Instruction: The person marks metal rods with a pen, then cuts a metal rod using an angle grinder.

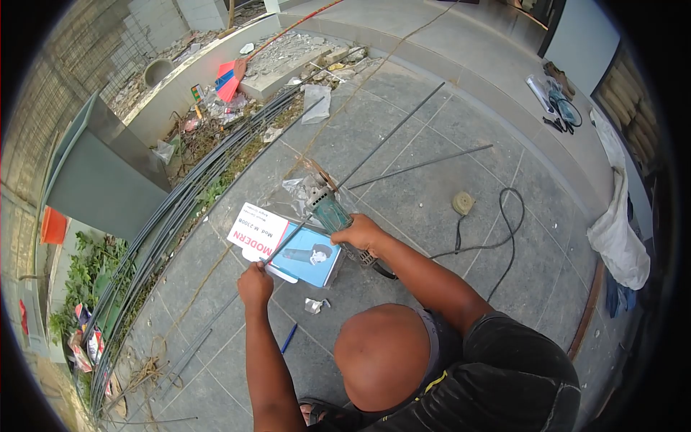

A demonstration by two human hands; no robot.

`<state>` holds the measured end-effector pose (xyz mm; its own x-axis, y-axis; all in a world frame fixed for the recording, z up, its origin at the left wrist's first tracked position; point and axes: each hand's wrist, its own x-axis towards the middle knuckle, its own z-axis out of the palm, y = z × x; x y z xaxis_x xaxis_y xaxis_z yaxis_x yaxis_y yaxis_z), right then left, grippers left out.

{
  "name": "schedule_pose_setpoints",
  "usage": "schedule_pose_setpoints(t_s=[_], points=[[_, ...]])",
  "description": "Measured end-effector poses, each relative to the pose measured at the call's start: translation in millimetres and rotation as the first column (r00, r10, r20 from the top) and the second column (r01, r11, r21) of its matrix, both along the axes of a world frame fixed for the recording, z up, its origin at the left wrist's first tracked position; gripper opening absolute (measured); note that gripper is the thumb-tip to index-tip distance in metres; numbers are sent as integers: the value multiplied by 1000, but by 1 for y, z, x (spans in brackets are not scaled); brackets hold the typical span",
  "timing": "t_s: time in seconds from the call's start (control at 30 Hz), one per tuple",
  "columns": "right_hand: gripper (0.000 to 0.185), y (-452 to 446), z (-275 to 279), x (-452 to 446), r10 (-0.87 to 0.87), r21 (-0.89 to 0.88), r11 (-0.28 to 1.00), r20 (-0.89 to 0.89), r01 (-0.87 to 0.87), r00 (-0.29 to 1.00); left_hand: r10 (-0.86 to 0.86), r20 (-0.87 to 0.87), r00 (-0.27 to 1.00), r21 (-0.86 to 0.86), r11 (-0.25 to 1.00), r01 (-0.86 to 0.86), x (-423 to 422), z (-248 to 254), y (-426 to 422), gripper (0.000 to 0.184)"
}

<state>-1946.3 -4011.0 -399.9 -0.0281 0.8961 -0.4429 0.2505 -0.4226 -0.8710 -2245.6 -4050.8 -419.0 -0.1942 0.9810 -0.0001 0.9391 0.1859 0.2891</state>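
My right hand (358,234) is closed around the body of a green angle grinder (331,210). The grinder's head points away from me, at a thin steel rod (392,135) that runs diagonally over the tiles; whether the disc touches it I cannot tell. My left hand (255,283) is a fist around the rod, near the edge of the box. Beneath the rod and grinder lies a blue and white cardboard box (306,253) printed MODERN, with a grinder picture on it. A clear plastic bag (295,189) lies by the grinder's head.
Another rod (425,165) lies on the tiles. A black power cable (512,230) loops on the right near a yellowish round piece (463,202). Long steel rods (180,191) are bundled on the left beside a grey bin (101,155). A blue pen (289,337) lies near my left forearm.
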Motion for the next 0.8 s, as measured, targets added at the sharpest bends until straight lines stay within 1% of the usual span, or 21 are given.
schedule_pose_setpoints(t_s=[0.67, 0.73, 0.8], points=[[60, 0, 2, 0, -8, 6, 1000, 16, 8, 1000, -6, 10, 1000, -16, 1000, 6, 1, 6, 0, 38], [50, -1, 5, -1, -10, 10, 1000, 23, 10, 1000, 2, 17, 1000, -23, 1000, -2, 2, 7, 1, 38], [50, -2, 10, -1, -11, 5, 1000, 32, 11, 999, 10, 23, 1000, -31, 999, -9, 2, 8, 1, 38]])
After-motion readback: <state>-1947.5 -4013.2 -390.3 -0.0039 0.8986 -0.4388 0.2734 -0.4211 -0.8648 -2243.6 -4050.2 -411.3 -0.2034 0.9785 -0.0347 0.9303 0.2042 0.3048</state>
